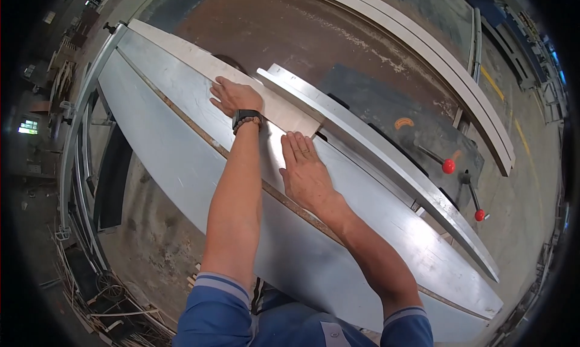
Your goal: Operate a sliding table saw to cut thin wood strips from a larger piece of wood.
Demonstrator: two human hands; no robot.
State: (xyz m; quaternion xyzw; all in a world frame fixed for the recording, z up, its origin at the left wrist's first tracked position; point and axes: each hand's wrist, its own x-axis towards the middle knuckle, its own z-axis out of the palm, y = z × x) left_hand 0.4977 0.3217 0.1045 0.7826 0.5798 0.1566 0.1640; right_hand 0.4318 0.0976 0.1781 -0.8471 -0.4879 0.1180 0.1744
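Observation:
A long, pale wooden board [287, 110] lies flat on the silvery metal table [181, 138] of what looks like a sliding table saw. Its near end stops just ahead of my right hand [307, 176], which rests with fingers stretched out, their tips at the board's edge. Farther up and to the left, my left hand [237, 97] lies with fingers apart against the board's near side; a watch [247, 113] is on that wrist. Neither hand grips anything. Along the board's right side runs a straight aluminium fence [374, 136]. By the board's near end shows a small dark slot [321, 137].
Two levers with red knobs [447, 166] stand right of the fence on a dark plate [386, 99]. A long pale beam [423, 42] curves across the far right. A metal frame [84, 93] rises at the left. Wood scraps [115, 314] lie lower left.

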